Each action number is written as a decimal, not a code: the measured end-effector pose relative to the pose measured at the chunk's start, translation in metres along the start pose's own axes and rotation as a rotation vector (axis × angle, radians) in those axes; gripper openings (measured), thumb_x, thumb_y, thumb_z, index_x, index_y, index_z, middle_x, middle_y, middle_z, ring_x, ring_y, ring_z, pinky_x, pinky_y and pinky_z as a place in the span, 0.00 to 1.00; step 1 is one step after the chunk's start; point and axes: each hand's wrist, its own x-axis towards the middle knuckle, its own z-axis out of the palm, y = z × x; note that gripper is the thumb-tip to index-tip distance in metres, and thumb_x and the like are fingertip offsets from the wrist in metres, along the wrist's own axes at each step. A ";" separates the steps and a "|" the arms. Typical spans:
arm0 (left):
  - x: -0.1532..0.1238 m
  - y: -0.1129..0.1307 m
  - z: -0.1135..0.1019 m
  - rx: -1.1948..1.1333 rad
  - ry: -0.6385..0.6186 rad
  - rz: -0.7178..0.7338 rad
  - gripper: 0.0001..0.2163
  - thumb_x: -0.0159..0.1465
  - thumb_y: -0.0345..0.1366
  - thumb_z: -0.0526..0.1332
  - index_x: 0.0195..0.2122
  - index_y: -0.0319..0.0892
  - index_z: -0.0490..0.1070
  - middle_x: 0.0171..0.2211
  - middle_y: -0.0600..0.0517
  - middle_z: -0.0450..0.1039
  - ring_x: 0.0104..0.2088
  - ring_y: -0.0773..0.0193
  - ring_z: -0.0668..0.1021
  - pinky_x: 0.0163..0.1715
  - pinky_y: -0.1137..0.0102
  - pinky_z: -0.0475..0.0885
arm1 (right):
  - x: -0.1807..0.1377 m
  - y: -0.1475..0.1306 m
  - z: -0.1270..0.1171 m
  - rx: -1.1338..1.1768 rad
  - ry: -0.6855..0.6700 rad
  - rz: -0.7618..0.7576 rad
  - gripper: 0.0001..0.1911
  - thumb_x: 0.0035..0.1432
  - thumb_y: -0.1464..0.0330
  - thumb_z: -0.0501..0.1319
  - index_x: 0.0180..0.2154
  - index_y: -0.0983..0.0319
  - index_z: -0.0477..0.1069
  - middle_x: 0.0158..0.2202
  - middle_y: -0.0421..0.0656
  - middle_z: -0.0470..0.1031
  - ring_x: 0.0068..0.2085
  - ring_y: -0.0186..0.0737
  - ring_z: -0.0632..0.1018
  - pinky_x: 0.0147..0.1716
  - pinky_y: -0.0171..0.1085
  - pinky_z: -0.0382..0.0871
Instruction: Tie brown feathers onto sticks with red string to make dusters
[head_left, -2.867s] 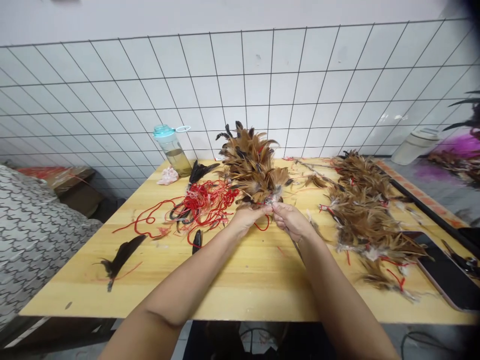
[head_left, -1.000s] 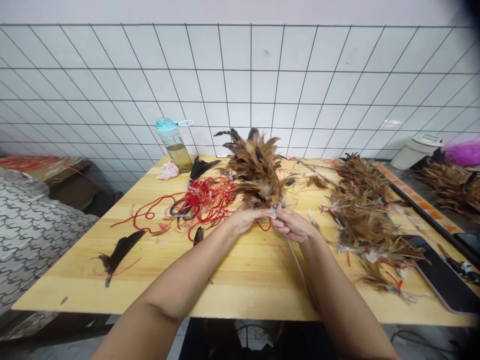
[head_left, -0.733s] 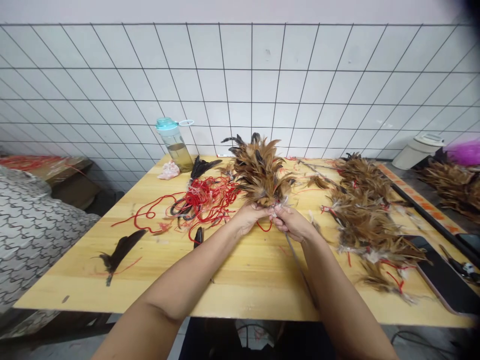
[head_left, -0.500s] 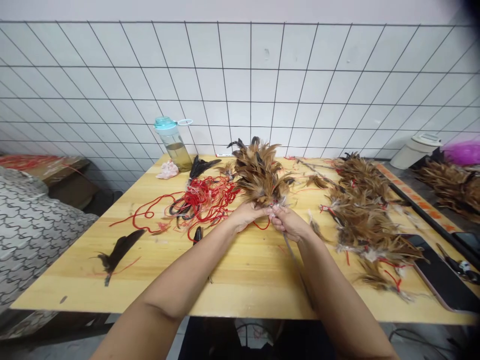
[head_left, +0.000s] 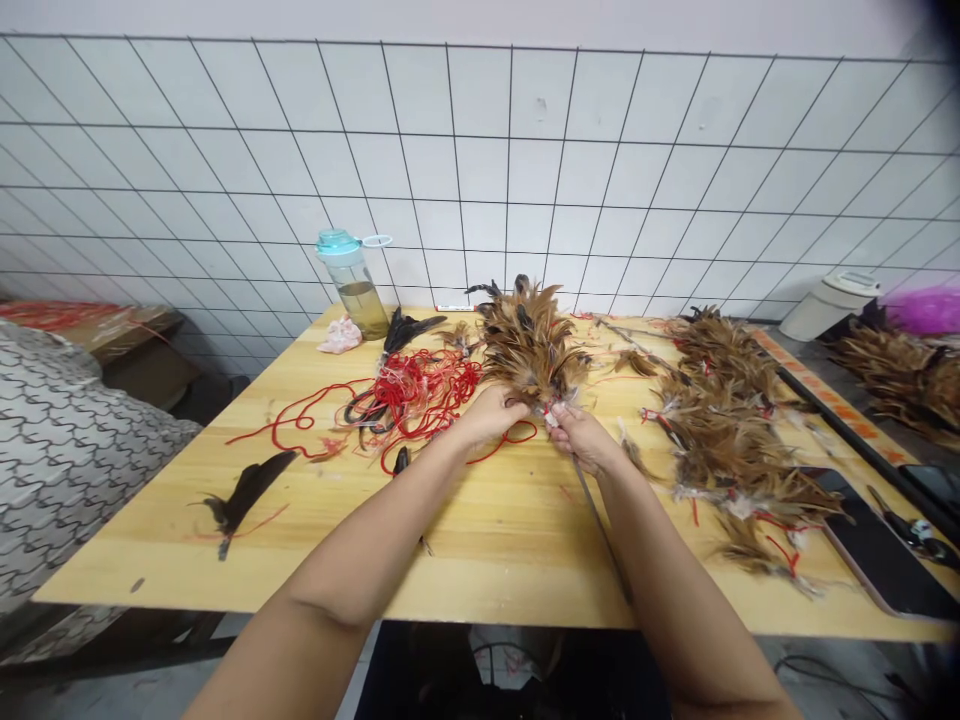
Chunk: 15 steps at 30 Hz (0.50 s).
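My right hand (head_left: 583,437) is closed round the thin stick (head_left: 604,530) of a feather duster, just below its feathers. Brown and black feathers (head_left: 529,345) fan out from the top of that stick, with a red wrap at their base. Close by on the left, my left hand (head_left: 491,415) has its fingers curled in at the feathers' lower edge; what they pinch is hidden. A loop of red string (head_left: 521,440) lies on the wood between the two hands. Beyond my left forearm a tangle of red string (head_left: 427,385) covers black-handled scissors (head_left: 364,412).
Several feather bundles (head_left: 735,440) lie at the right, beside a phone (head_left: 892,555) and a long black rod (head_left: 847,435). A water bottle (head_left: 361,300) stands at the back left, near a crumpled pink-white wad (head_left: 340,335). A dark feather (head_left: 251,490) rests front left.
My left hand has drawn a little left, away from my right thumb. The red string loop between the hands shows wider now. The view has shifted slightly.
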 end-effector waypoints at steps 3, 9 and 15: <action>-0.003 0.003 0.003 -0.073 -0.027 -0.040 0.12 0.50 0.28 0.61 0.36 0.35 0.77 0.34 0.49 0.78 0.35 0.63 0.76 0.43 0.68 0.68 | 0.003 0.001 -0.001 -0.044 0.030 -0.005 0.20 0.49 0.54 0.64 0.29 0.60 0.58 0.20 0.34 0.61 0.18 0.24 0.55 0.15 0.26 0.44; -0.008 0.004 0.004 -0.197 -0.134 -0.075 0.16 0.46 0.33 0.70 0.36 0.33 0.75 0.35 0.46 0.77 0.35 0.63 0.76 0.42 0.67 0.68 | 0.006 0.006 -0.001 -0.077 0.027 -0.013 0.18 0.51 0.54 0.62 0.27 0.59 0.58 0.17 0.32 0.56 0.16 0.25 0.53 0.15 0.28 0.41; -0.005 -0.006 0.012 -0.250 0.069 -0.090 0.15 0.44 0.30 0.70 0.34 0.35 0.74 0.31 0.50 0.76 0.33 0.66 0.75 0.41 0.69 0.68 | 0.004 0.009 0.003 -0.120 -0.088 -0.005 0.22 0.48 0.50 0.63 0.26 0.61 0.62 0.15 0.30 0.54 0.16 0.24 0.51 0.16 0.29 0.40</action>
